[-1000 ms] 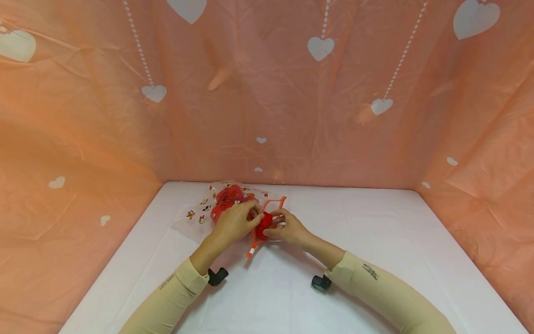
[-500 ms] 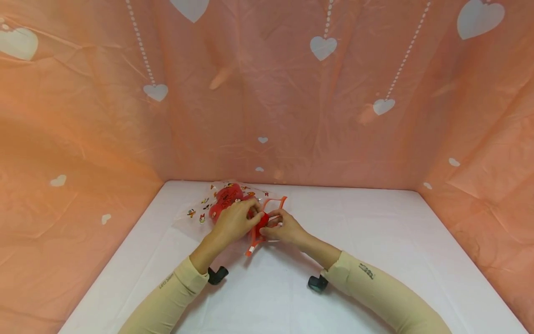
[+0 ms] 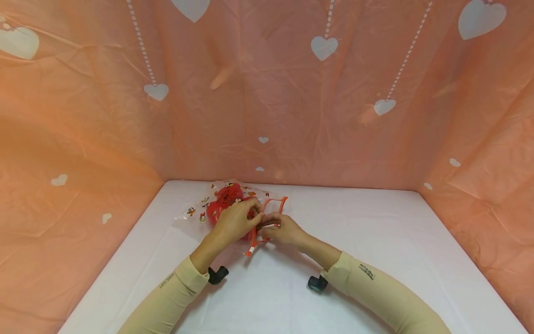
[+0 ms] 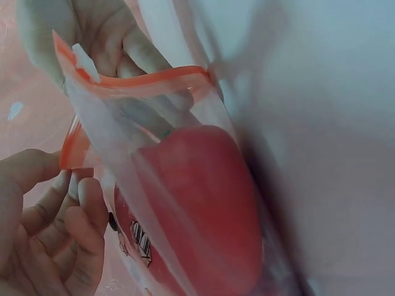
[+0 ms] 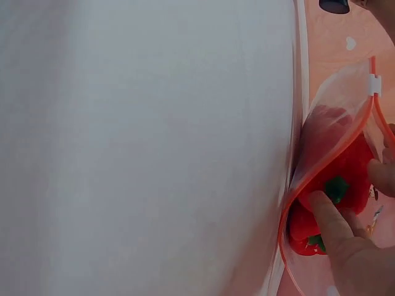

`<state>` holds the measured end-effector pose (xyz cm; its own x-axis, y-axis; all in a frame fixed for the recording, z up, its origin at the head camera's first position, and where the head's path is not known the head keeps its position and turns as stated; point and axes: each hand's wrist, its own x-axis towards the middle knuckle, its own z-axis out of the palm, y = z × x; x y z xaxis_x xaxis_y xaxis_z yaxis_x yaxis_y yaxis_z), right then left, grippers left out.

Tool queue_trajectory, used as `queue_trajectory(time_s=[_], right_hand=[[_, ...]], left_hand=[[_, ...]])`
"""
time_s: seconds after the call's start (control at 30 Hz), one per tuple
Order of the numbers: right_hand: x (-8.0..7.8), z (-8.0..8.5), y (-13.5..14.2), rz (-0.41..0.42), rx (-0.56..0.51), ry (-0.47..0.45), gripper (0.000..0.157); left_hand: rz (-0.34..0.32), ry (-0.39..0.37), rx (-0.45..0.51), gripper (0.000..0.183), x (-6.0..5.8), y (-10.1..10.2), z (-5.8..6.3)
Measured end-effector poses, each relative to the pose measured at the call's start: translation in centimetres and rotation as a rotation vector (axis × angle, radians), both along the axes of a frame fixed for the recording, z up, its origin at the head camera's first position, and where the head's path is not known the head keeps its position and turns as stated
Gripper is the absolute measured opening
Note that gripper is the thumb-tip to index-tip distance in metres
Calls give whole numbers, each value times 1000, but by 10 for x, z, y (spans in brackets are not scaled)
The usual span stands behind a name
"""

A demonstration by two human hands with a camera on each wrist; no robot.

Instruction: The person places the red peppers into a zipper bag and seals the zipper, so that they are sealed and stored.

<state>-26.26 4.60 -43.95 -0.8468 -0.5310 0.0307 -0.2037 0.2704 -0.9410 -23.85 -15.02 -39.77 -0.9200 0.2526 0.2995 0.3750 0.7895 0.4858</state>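
Note:
A clear zip bag (image 3: pixel 187 225) with cartoon prints and an orange zip edge lies towards the back of the table, holding several red bell peppers (image 3: pixel 217 206). My left hand (image 3: pixel 238 218) pinches the orange edge (image 4: pixel 75 151) between thumb and fingers, keeping the mouth apart. Through that mouth reach the fingers of my right hand (image 3: pixel 288 231). In the right wrist view, an extended finger (image 5: pixel 327 216) touches a pepper (image 5: pixel 355 169) beside its green stem (image 5: pixel 336 188). A second green stem (image 5: pixel 318 242) shows just below. A white slider (image 5: pixel 374 85) sits at one end of the zip.
White cloth covers the table (image 3: pixel 367 241). Peach curtains with white hearts (image 3: pixel 324 48) stand along its back and sides. Dark wrist cameras (image 3: pixel 218 275) sit under both forearms.
The red pepper at the bag's mouth has gone deeper inside, pushed left by my right hand. That hand's fingers now reach further into the opening. My left hand stays on the edge.

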Motion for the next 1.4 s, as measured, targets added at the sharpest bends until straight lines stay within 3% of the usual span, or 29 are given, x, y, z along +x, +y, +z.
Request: queue_trajectory(time_s=[0.37, 0.57, 0.8, 1.17, 1.4], right_hand=[[6, 4, 19, -16, 6, -71, 39], [16, 0, 25, 3, -65, -135, 37], [32, -2, 25, 35, -132, -219, 33], [54, -3, 19, 39, -59, -218, 29], [62, -4, 14, 53, -53, -278, 30]], left_hand=[[10, -15, -47, 13, 3, 2, 1], [3, -23, -55, 15, 9, -3, 3], [-11, -48, -31, 11, 21, -14, 2], [-82, -68, 14, 8, 46, -32, -5], [-123, -100, 13, 7, 63, -44, -11]])
